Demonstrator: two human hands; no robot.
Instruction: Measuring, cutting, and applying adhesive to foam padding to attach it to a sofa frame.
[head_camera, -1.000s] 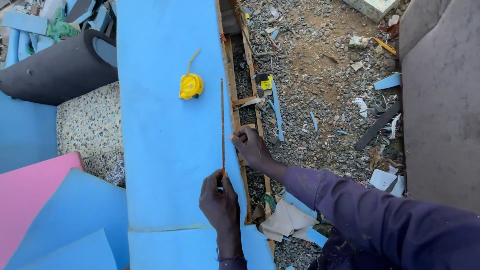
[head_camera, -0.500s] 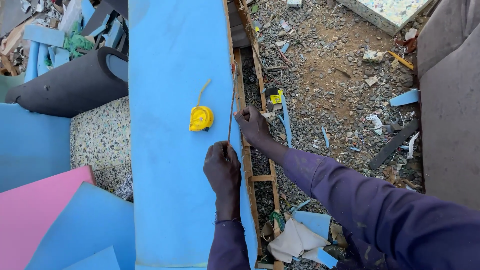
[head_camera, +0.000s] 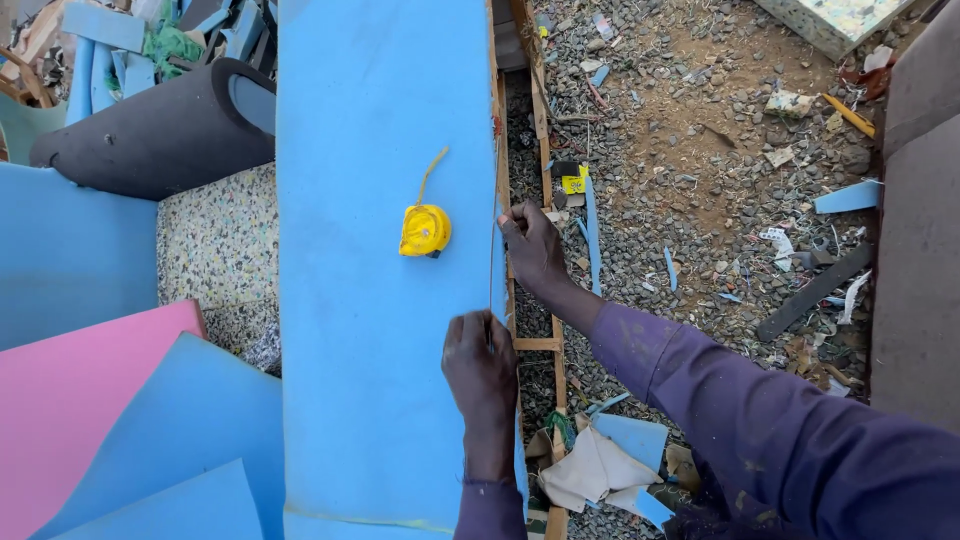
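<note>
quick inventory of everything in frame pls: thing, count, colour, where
foam sheet: 1, blue, long, centre, on a frame
tape measure: 1, yellow, on the foam sheet, left of the right hand
thin rod: 1, dark, along the sheet's right edge, between both hands
wooden frame: 1, brown, under the sheet's right edge
pink foam: 1, lower left
dark cushion: 1, black, upper left
speckled foam: 1, multicolour, left of the sheet
gravel ground: grey-brown, right, littered with foam scraps
left hand: 1, on the rod's near end, fingers closed
right hand: 1, purple sleeve, pinching the rod's far end
</note>
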